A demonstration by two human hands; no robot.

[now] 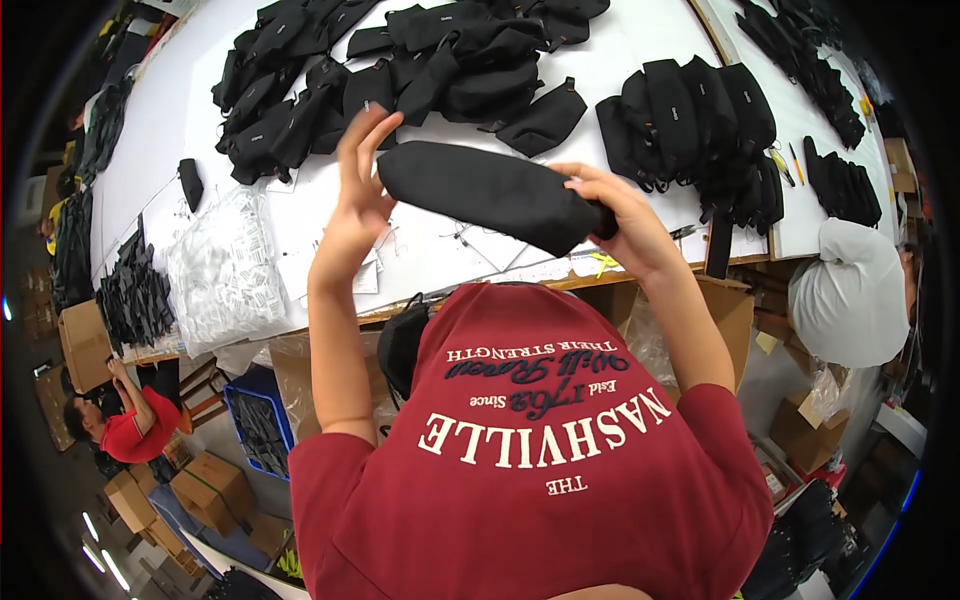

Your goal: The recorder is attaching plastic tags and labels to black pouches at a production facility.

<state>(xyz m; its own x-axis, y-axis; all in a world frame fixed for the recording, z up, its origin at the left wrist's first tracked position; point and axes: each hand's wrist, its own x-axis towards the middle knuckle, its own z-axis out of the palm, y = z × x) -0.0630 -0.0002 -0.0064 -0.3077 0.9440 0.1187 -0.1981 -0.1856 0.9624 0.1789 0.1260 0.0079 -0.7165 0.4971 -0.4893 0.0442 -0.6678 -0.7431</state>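
A long, plump black fabric pouch (480, 190) is held up above the front edge of the white table, tilted with its right end lower. My right hand (628, 225) grips that right end, fingers on top and the rest partly behind it. At the other end, my left hand (358, 190) has its fingers stretched upward and apart, close beside the pouch; whether it touches the fabric I cannot tell. Beyond my hands lies a loose heap of similar black pouches (430, 75). To the right, more black pouches (690, 115) lie in a tighter group.
The white table (420, 265) carries a clear bag of white pieces (225, 265), a stack of dark strips (135, 290) and a small black pouch (190, 185). A pale covered bundle (850, 285) stands right. A blue crate (258, 425), cartons (213, 490) and a person in red (140, 425) are lower left.
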